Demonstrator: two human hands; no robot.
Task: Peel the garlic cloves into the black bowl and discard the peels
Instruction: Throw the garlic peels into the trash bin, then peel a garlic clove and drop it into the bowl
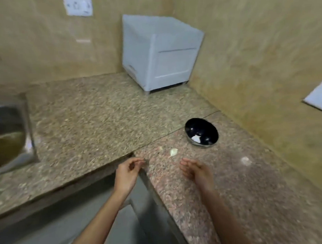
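Observation:
A black bowl [201, 132] stands on the granite counter near the right wall, with something small and white inside it. A pale garlic clove [173, 151] lies on the counter a short way to the bowl's left and in front of it. A smaller pale bit [159, 148] lies further left. My right hand [194, 169] hovers just below the clove, fingers stretched out and apart, holding nothing. My left hand [128, 173] is over the counter's inner corner, fingers loosely curled; the blur hides whether anything is pinched in them.
A white boxy appliance [159, 54] stands in the back corner. A steel sink [6, 135] is set in the counter at the left. The granite counter [92, 122] bends in an L around me. White sockets are on both walls.

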